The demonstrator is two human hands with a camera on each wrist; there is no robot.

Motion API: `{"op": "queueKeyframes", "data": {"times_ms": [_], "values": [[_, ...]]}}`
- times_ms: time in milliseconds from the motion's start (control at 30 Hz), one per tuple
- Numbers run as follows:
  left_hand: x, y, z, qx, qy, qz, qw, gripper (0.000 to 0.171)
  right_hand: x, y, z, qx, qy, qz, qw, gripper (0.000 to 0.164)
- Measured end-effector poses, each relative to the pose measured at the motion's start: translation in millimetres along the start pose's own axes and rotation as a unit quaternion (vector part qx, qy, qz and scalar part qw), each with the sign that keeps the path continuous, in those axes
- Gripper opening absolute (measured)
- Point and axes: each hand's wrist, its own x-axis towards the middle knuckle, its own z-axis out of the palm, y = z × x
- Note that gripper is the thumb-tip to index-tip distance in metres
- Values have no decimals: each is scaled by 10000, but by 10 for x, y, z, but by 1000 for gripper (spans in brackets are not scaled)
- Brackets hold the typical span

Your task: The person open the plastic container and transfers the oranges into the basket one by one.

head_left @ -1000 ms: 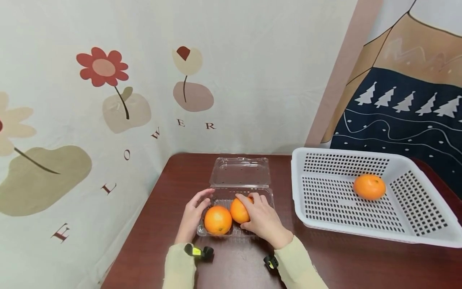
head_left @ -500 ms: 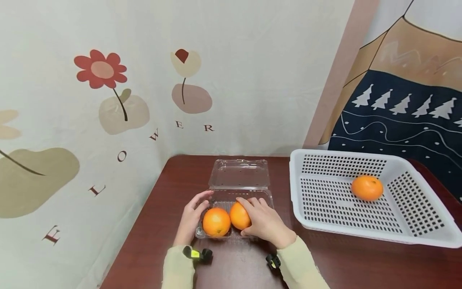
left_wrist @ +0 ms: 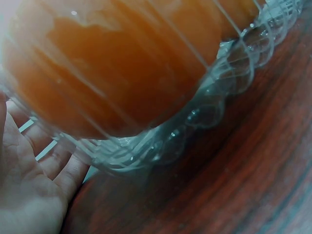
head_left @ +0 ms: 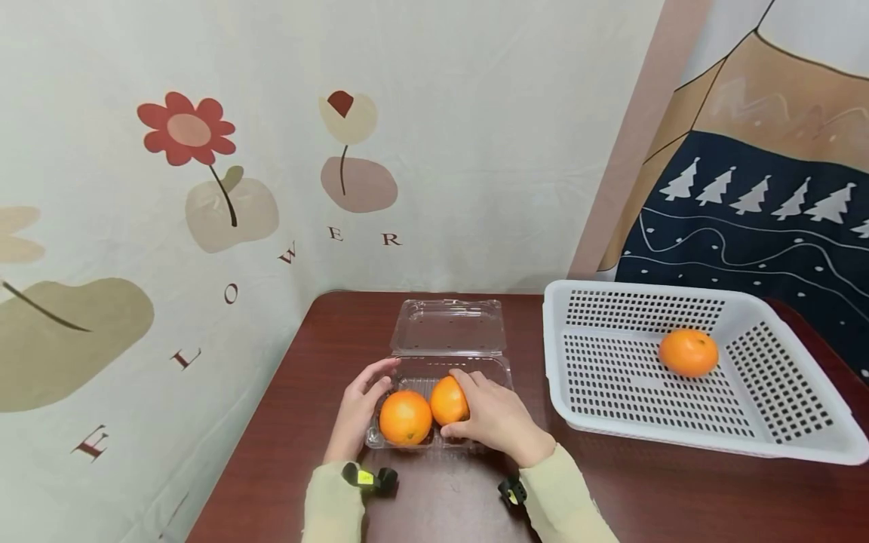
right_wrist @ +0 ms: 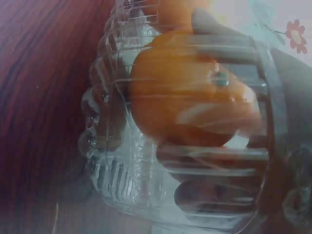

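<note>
A clear plastic clamshell box lies on the table with its lid folded back. Two oranges sit side by side in its base. Around the right-hand orange curl the thumb and fingers of my right hand; the right wrist view shows this orange and the fingers through the ribbed wall. My left hand rests at the box's left side, fingers extended, next to the left-hand orange. In the left wrist view the left fingers lie along the outside of the clear wall.
A white perforated plastic basket stands at the right of the dark red-brown table, with one orange inside. Behind the table hangs a printed cloth backdrop.
My right thumb has shifted slightly left along the near side of the orange in my right hand. The left hand stays by the box. The head view has tilted a little.
</note>
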Motion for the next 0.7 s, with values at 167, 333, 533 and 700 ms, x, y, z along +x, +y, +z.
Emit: {"op": "queueKeyframes", "data": {"times_ms": [167, 333, 533, 700], "values": [[-10, 29, 1, -56, 8, -175, 9998, 28, 3, 13, 12, 71, -39, 69, 9999, 88], [-75, 148, 3, -23, -21, -245, 9997, 29, -1, 0, 41, 27, -12, 211, 9998, 83], [-116, 240, 35, 23, -46, -259, 9997, 29, -4, -8, 26, 134, -26, 255, 9996, 81], [-51, 94, 21, 17, 32, -232, 9997, 28, -1, -6, 2, 122, -129, 211, 9996, 83]]}}
